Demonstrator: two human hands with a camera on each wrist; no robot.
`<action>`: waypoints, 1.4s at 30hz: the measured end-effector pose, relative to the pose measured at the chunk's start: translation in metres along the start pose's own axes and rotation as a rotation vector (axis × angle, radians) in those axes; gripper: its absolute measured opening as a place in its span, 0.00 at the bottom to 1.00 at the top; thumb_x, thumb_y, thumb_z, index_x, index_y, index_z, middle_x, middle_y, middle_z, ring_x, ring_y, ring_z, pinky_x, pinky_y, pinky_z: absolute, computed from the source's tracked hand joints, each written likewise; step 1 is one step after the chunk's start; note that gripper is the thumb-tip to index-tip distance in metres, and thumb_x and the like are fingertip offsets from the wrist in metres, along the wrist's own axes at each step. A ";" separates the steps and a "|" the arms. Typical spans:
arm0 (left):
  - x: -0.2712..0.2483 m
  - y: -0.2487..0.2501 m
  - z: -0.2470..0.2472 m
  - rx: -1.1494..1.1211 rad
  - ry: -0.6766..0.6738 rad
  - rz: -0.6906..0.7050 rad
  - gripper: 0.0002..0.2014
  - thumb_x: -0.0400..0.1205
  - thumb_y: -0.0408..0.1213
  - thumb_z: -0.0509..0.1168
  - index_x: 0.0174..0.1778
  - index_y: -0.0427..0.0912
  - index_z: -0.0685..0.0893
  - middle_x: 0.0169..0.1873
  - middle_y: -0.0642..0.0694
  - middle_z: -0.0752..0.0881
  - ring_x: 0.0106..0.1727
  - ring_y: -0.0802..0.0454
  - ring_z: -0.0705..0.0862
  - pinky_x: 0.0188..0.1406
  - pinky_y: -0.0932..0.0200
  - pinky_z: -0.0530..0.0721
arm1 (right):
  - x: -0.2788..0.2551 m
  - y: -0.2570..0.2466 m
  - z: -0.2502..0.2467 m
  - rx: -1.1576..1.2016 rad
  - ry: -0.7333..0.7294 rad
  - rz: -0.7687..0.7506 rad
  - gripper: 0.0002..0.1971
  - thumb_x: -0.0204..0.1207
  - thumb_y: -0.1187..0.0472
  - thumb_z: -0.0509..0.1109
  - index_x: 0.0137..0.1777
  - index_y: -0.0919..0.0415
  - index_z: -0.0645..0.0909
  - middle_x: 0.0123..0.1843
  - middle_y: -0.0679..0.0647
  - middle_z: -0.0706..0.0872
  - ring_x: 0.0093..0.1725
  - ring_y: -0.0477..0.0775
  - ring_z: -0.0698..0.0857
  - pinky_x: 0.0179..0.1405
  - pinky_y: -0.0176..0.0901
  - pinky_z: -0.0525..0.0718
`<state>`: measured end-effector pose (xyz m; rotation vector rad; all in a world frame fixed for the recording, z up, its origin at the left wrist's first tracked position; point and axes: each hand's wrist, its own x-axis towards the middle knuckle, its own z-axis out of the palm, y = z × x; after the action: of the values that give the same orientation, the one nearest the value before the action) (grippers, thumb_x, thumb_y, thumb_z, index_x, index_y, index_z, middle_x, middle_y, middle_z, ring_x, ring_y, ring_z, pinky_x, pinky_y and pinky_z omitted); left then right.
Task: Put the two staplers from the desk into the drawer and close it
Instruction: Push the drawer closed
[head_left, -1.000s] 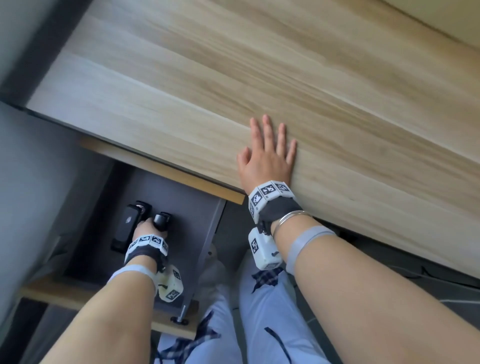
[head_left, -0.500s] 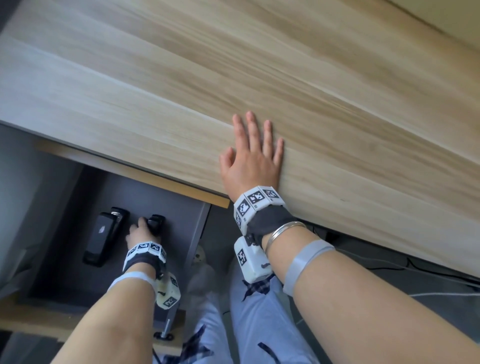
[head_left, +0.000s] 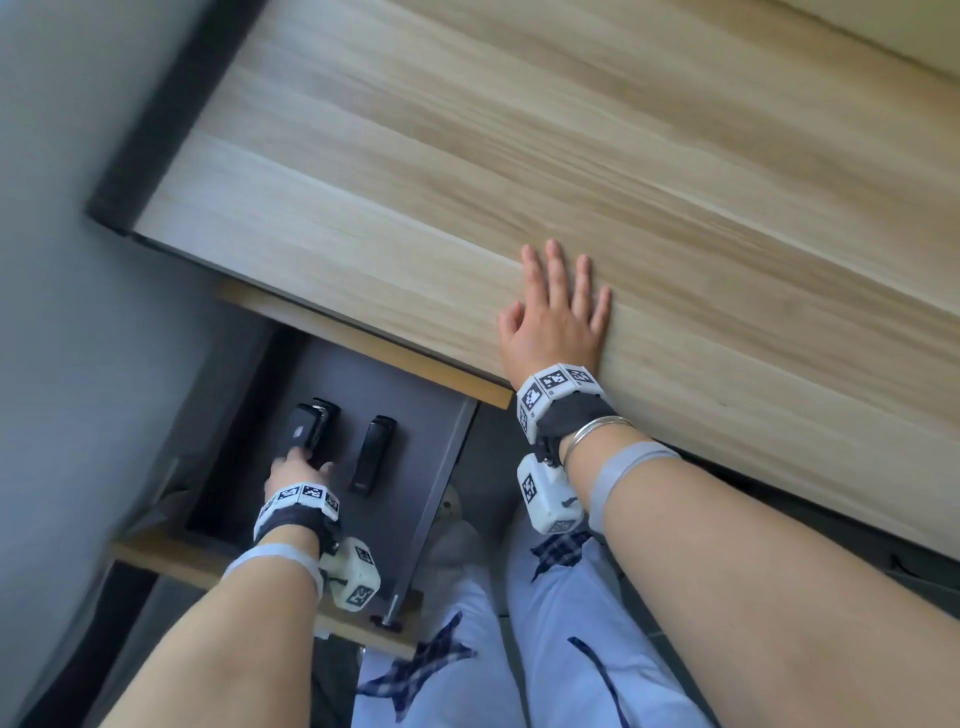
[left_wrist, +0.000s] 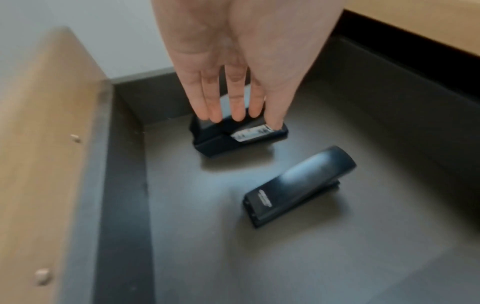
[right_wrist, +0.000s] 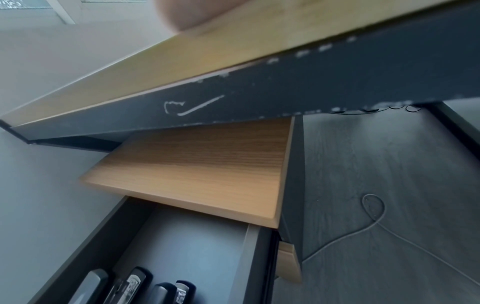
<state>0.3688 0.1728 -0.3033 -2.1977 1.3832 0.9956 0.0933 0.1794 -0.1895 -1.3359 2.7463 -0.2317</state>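
Two black staplers lie side by side in the open grey drawer under the desk's left end. My left hand reaches into the drawer, and its straight fingers and thumb touch the near end of the left stapler. The wrist view shows those fingertips on top of that stapler. The right stapler lies free on the drawer floor, also free in the wrist view. My right hand lies flat on the wooden desk top near its front edge.
A grey wall runs along the drawer's left side. The drawer's wooden front is nearest to me. My legs in light trousers are below the desk edge. A thin cable lies on the dark floor.
My left hand has let go of the right stapler and moved left onto the other stapler. The right hand stays flat on the desk.
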 end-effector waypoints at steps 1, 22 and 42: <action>-0.005 -0.009 -0.008 -0.001 0.012 -0.025 0.21 0.78 0.40 0.65 0.65 0.35 0.78 0.66 0.31 0.77 0.67 0.30 0.78 0.68 0.42 0.76 | 0.000 0.000 0.000 0.002 0.002 -0.002 0.34 0.70 0.51 0.45 0.81 0.44 0.62 0.84 0.46 0.64 0.84 0.59 0.60 0.81 0.64 0.53; -0.074 -0.077 -0.028 0.088 -0.274 -0.420 0.09 0.69 0.23 0.68 0.42 0.23 0.85 0.31 0.38 0.78 0.60 0.38 0.86 0.69 0.42 0.80 | 0.000 0.004 0.008 -0.034 0.022 -0.052 0.33 0.73 0.55 0.54 0.81 0.46 0.61 0.85 0.48 0.62 0.84 0.60 0.59 0.80 0.65 0.53; -0.026 0.025 -0.034 -0.418 0.057 -0.330 0.28 0.79 0.39 0.66 0.70 0.28 0.68 0.65 0.27 0.80 0.66 0.29 0.80 0.63 0.42 0.78 | 0.000 0.002 0.002 -0.023 0.026 -0.053 0.34 0.70 0.54 0.52 0.80 0.46 0.64 0.83 0.49 0.66 0.83 0.61 0.63 0.80 0.67 0.57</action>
<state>0.3522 0.1565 -0.2591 -2.6588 0.8420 1.1824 0.0916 0.1804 -0.1918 -1.4231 2.7454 -0.2238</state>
